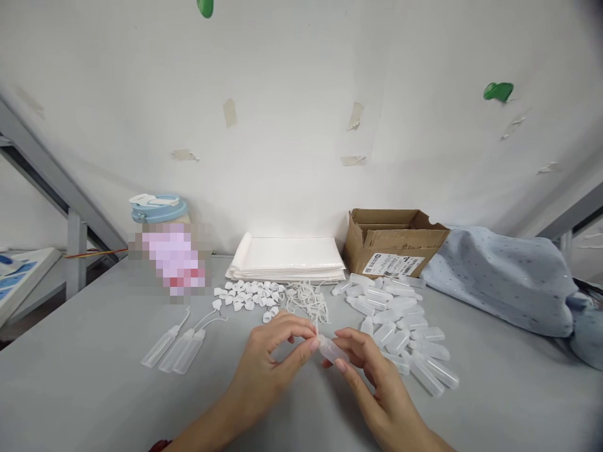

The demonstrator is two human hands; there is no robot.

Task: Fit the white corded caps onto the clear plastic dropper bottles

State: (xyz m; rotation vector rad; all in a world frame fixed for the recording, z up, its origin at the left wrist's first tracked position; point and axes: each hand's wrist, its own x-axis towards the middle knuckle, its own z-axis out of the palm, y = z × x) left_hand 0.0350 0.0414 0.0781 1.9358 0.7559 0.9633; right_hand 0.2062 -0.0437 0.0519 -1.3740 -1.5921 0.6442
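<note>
My right hand (370, 373) holds a small translucent plastic bottle (333, 351) by its body, tilted with the neck toward the left. At the bottle's neck my left hand (276, 358) pinches a thin white strap (316, 328), whose tip stands up above the fingers. Beyond my hands lies a tangled heap of similar straps (306, 298). Small white caps (247, 292) are spread to the left of that heap. Several loose bottles (400, 320) without straps are piled beyond my right hand. Three bottles (181, 351) with straps attached lie side by side on the left.
White padded envelopes (292, 257) are stacked against the wall, beside an open cardboard box (400, 245). A light blue cloth (504, 282) lies at the right. At the back left a jug with a blue lid (162, 210) stands behind a blurred pink item (174, 257) on the grey table (94, 402).
</note>
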